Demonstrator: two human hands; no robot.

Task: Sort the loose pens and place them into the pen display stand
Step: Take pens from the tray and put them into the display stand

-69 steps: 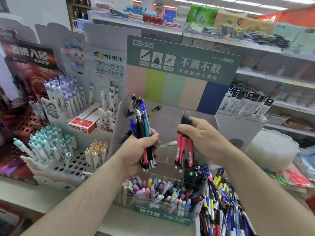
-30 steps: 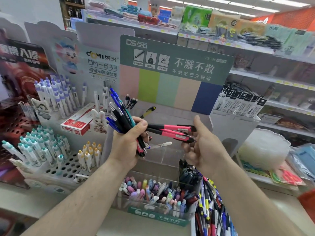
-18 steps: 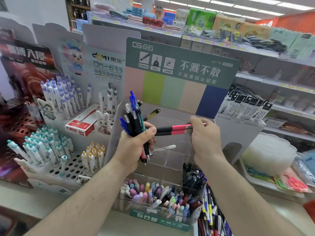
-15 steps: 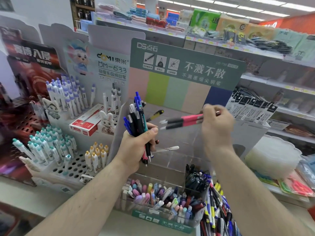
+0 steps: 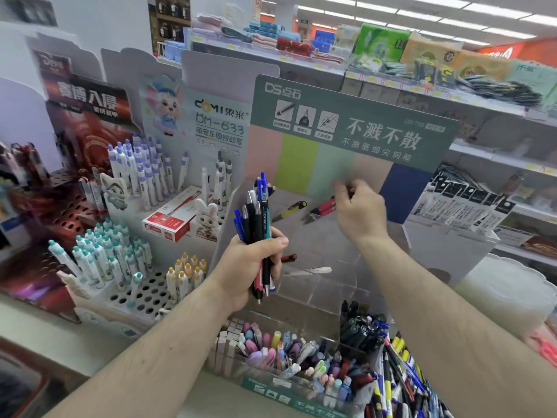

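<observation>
Upper tier | right hand (image 5: 360,211) carried pink pens (image 5: 322,208) up

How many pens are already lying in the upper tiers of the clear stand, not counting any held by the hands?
3 that I can see: a yellow-and-black pen on the top tier, a red pen beside the left hand, and a white pen below it. Others may be hidden behind the hands.

A pale table (image 5: 90,354) carries the goods. The pen display stand (image 5: 325,257) sits at its middle near the front edge, a white perforated pen rack (image 5: 141,297) beside it toward the left edge, a dark red display (image 5: 45,236) farther left.
</observation>
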